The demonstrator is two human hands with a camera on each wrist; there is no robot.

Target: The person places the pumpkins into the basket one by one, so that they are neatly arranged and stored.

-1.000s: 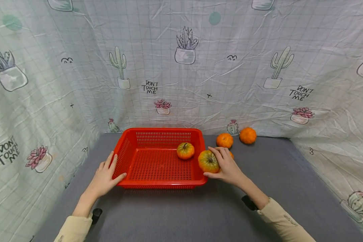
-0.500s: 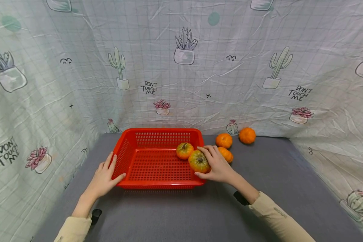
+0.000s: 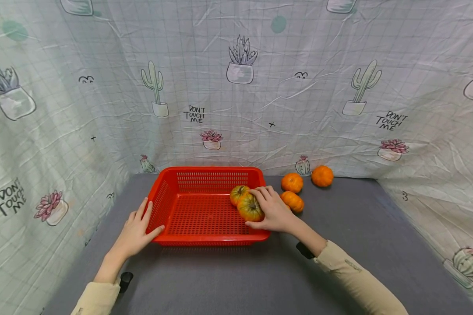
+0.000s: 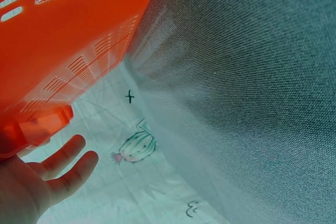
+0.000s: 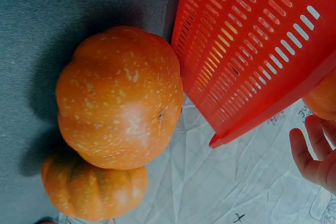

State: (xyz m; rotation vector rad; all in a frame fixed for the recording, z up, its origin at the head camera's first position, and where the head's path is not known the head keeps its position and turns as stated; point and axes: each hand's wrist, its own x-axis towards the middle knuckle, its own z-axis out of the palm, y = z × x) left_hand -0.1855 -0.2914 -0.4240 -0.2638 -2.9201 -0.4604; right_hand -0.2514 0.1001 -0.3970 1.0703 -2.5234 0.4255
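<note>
My right hand (image 3: 273,211) grips a green-and-orange pumpkin (image 3: 249,208) over the right part of a red plastic basket (image 3: 213,238). In the right wrist view this pumpkin (image 5: 323,98) shows only partly, above the basket's rim, with fingertips at its side. Right behind it, overlapped by it in the head view, a smaller yellow-orange pumpkin (image 3: 238,192) sits inside the basket. My left hand (image 3: 135,232) rests at the basket's front left corner, fingers extended along the left rim and thumb over the front rim. In the left wrist view, two fingers (image 4: 73,174) stretch straight beyond the rim.
Outside the basket's right wall, an orange pumpkin (image 3: 293,201) lies close by. Two more, a rear orange pumpkin (image 3: 292,183) and a far-right orange pumpkin (image 3: 322,176), stand near the patterned cloth backdrop (image 3: 284,96). Grey cloth (image 3: 205,280) covers the table.
My right hand has carried the green-and-orange pumpkin leftward, from over the basket's right rim to beside the smaller pumpkin inside. An orange pumpkin behind that hand has come into view. The left hand has stayed put.
</note>
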